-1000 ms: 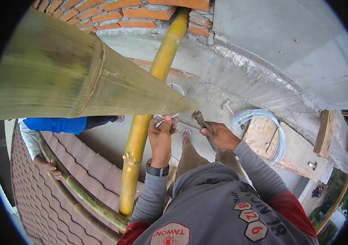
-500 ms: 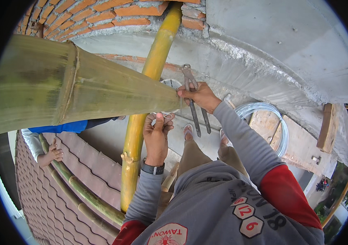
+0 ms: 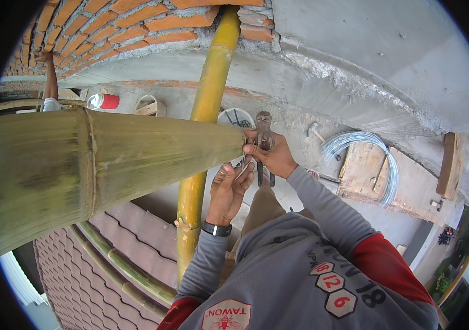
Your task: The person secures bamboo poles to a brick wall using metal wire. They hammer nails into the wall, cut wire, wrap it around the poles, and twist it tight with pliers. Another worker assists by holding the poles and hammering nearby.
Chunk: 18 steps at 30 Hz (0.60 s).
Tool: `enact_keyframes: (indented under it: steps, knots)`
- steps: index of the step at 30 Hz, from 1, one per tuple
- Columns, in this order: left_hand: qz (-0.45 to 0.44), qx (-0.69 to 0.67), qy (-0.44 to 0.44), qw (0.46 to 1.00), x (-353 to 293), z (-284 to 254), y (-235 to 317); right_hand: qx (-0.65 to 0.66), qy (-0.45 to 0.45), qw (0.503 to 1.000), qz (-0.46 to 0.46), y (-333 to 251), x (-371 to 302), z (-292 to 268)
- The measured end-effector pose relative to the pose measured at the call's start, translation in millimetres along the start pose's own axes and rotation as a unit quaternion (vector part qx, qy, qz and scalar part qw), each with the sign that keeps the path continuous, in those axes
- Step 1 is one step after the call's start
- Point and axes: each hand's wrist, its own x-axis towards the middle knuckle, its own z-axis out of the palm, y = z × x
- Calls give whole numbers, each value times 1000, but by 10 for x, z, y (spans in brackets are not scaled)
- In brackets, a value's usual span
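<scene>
A thick green bamboo pole [image 3: 152,142] reaches in from the left, its end close to both hands. Beneath it a yellow bamboo pole [image 3: 211,91] crosses, running from the brick wall towards me. Dark metal pincers [image 3: 264,124] are gripped in my right hand [image 3: 278,158], jaws pointing away from me, handles hanging below the palm. Its thumb and fingertips are pinched at the green pole's end. Just below, my left hand [image 3: 227,193] is closed with a thin, bent piece of wire [image 3: 243,171] between its fingers. Some fingertips overlap, hiding where the wire leads.
A coil of wire [image 3: 391,181] lies on boards [image 3: 358,165] at right, near a hammer [image 3: 315,131]. A white bucket [image 3: 228,116] stands below the poles. Brick wall [image 3: 135,25] rises beyond; roof tiles [image 3: 130,231] slope at lower left. Another person's arm [image 3: 51,80] shows far left.
My left hand has moved right and closer to my right hand. The pincers have turned more upright. The view has shifted; the blue-clad person's hand near the tiles is no longer visible.
</scene>
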Motion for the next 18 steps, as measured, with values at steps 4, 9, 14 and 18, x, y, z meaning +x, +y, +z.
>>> enact_keyframes:
  steps: [4,9,14,18]
  knots:
    - [20,-8,11,1000,31,-49,-51,-22,34,999,-31,89,-68,81]
    - [9,23,31,999,22,-82,-2,-98,101,987,-82,55,-125,199]
    - [40,27,43,998,56,-123,36,-278,96,954,-61,-112,-203,188]
    - [32,14,46,998,106,-175,18,-404,83,893,-178,-214,-243,143]
